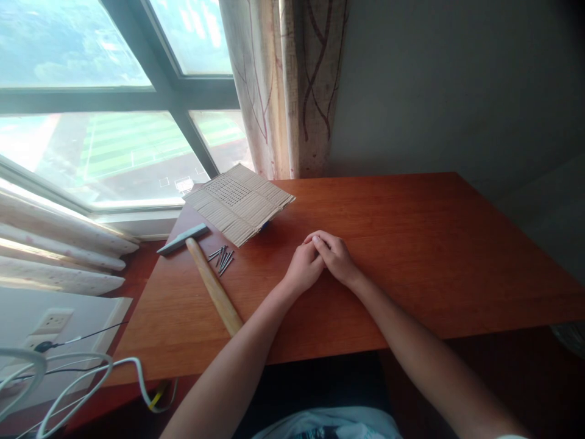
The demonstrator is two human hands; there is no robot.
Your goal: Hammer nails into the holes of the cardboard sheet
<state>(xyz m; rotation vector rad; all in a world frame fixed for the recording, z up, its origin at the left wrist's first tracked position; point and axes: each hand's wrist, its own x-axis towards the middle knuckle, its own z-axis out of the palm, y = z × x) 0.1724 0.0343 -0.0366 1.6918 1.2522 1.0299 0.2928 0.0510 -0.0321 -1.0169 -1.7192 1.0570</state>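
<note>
My left hand [302,268] and my right hand [336,256] rest together on the brown wooden table [411,256], the right hand's fingers lying over the left. Neither holds anything that I can see. To their left lies a hammer [208,274] with a wooden handle and a grey metal head. Several loose nails [223,259] lie between the hammer and my hands. Behind the nails, a piece of corrugated cardboard [238,202] with a patch of small holes sits at the table's far left corner.
A window [105,110] and a patterned curtain [287,85] stand behind the table. White cables [68,378] and a wall socket [50,320] are at the lower left. A grey wall runs along the right.
</note>
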